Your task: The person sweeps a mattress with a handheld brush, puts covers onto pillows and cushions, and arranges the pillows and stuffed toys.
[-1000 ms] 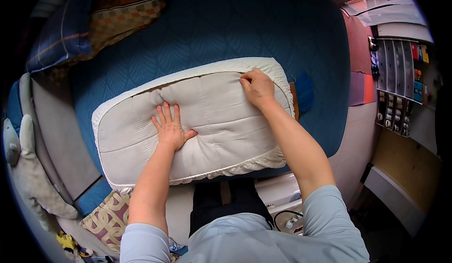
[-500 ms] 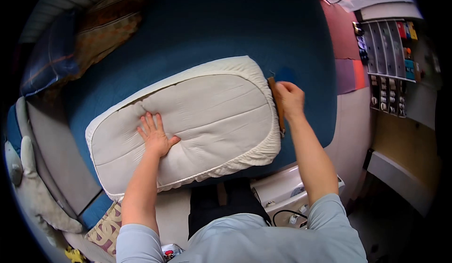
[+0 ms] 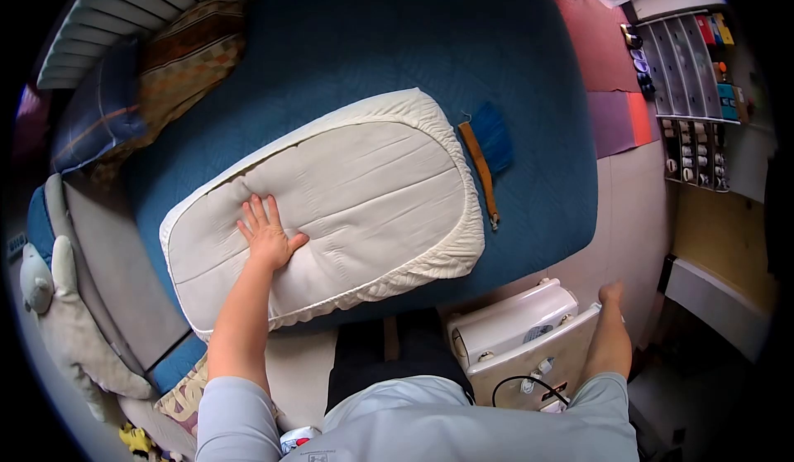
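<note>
My left hand lies spread on a cream, oblong pad with a gathered elastic cover edge; its palm presses a dent into the surface. The pad rests at a slant on a blue bed sheet. Just past its right end lies a brush with a brown handle and blue bristles, untouched by either hand. My right hand is low on the right, by the corner of a white stand. Its fingers are turned away, so I cannot tell whether it touches the stand.
Pillows lie at the far left of the bed, below a slatted headboard. A grey plush toy sits at left. On the right are shelves with small bottles. A black cable loops over the stand near my body.
My right hand has left the brush and moved down and right to beside the white stand. The brush stays on the bed. My left hand remains pressed on the pad.
</note>
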The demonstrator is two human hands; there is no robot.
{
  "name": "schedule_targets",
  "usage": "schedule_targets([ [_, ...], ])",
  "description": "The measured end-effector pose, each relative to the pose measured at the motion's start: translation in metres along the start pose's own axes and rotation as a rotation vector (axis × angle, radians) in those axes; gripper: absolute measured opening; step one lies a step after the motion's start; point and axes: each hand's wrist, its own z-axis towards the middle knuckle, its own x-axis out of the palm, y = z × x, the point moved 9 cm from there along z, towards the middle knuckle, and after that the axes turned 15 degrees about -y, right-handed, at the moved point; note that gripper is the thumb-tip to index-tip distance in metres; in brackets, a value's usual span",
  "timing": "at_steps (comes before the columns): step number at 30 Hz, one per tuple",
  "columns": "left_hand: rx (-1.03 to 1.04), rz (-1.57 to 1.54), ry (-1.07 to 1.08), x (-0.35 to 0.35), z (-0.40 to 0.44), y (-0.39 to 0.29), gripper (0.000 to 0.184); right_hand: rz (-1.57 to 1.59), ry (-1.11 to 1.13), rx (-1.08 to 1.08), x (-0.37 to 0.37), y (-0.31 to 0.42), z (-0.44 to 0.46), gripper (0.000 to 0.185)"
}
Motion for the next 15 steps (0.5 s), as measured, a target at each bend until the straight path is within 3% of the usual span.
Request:
schedule_targets([
  [2, -0.010, 0.017, 0.007, -0.003, -0.004, 0.000, 0.121, 0.079, -0.024, -0.070, 0.022, 0.033, 0.001, 0.051],
  [3, -0.015, 0.023, 0.010, -0.003, -0.005, -0.001, 0.121, 0.421, -0.048, -0.244, 0.030, 0.094, 0.004, 0.058],
  [4, -0.014, 0.023, -0.010, -0.005, -0.005, 0.000, 0.121, 0.520, 0.101, -0.205, -0.056, 0.200, -0.036, 0.050],
  [6, -0.013, 0.023, -0.045, -0.004, -0.007, 0.001, 0.121, 0.824, 0.134, -0.496, -0.132, 0.342, -0.091, 0.030],
  [8, 0.005, 0.004, -0.093, -0.011, -0.015, 0.000, 0.119, 0.992, 0.142, -0.753, -0.198, 0.448, -0.157, 0.023],
  [12, 0.049, -0.107, -0.145, -0.025, -0.039, 0.009, 0.116, 1.046, 0.195, -0.973, -0.237, 0.567, -0.241, 0.023],
  [15, 0.043, -0.236, -0.255, -0.035, -0.048, 0.012, 0.105, 0.910, 0.165, -0.977, -0.222, 0.595, -0.250, 0.020],
])
